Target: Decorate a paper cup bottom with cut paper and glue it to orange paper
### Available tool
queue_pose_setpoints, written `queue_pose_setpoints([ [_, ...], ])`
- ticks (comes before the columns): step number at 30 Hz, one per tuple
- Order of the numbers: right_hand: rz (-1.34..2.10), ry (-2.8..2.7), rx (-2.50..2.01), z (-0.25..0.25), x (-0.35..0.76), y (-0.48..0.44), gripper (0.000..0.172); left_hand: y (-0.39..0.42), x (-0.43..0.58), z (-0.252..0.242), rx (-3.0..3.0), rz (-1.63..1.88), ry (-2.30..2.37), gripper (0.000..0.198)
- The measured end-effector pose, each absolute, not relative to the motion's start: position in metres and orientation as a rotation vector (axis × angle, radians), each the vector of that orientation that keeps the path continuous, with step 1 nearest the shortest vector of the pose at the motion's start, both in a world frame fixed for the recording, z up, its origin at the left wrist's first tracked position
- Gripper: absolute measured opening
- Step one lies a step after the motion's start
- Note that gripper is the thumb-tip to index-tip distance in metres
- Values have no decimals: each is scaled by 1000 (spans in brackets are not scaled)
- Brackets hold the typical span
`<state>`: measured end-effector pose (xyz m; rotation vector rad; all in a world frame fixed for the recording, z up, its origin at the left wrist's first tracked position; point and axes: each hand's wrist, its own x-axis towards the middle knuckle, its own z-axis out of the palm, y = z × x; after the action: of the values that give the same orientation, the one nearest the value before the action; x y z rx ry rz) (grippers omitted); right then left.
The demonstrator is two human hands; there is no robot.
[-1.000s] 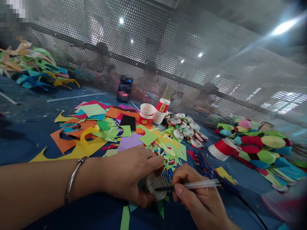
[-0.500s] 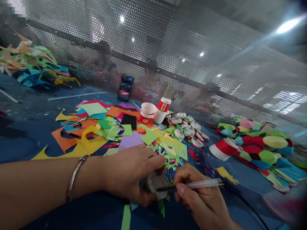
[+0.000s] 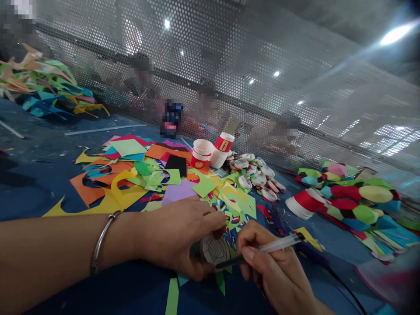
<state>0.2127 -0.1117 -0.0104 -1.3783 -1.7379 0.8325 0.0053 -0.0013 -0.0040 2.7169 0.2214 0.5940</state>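
Note:
My left hand, a silver bangle on its wrist, grips the edge of a small round paper cup base between thumb and fingers. Dark lines form a grid inside a ring on its pale face. In my right hand is a pen with a clear barrel, its dark tip at the lower edge of the base. Green paper scraps lie just below the base, and a purple paper sheet is behind my left hand.
Paper cups stand behind the cut coloured paper. Several cup bases are heaped beside them. A red-banded cup lies on its side near a dark blue corded tool. Colourful paper pieces sit at right. A perforated screen rises behind.
The pen tip has moved down from the middle of the cup base's face to its lower edge, and the pen tilts more steeply. My left hand keeps its place.

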Motion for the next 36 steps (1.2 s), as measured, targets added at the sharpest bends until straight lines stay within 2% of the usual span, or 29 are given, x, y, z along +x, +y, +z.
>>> queue_pose_setpoints([
  [8,1066,-1575,-1453,-4,210,-105,27,-2,4,-3,2737,594,238,39],
  [21,688,-1897,-1493,2,222,-105,34,-1,4,-4,2704,576,228,41],
  [36,735,-1910,-1459,0,221,-105,32,-2,6,-4,2693,581,238,40],
])
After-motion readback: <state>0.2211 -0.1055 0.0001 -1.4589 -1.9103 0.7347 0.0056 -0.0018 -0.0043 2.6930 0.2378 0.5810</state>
